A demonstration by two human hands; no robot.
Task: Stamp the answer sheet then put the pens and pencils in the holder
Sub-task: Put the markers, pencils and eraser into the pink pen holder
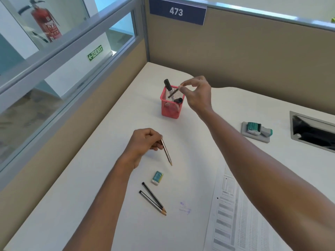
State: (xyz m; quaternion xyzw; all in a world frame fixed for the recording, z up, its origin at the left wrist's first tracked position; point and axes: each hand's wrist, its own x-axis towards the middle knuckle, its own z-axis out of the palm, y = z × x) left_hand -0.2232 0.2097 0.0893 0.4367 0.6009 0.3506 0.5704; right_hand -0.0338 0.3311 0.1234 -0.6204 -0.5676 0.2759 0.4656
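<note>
A pink mesh holder [171,108] stands at the back of the white desk with two black-capped markers [169,86] in it. My right hand [196,94] pinches the top end of a pencil [173,93] whose lower end is inside the holder's mouth. My left hand [145,143] holds another pencil [166,152] above the desk, tip pointing down toward me. Two more pencils [153,201] lie side by side on the desk in front. The answer sheet [235,214] lies at the right, partly under my right forearm.
A small eraser [157,177] lies between my left hand and the two pencils. A stamp [258,129] rests on its grey pad at the right. A cable slot [313,131] is cut into the desk's far right. Partition walls close the back and left.
</note>
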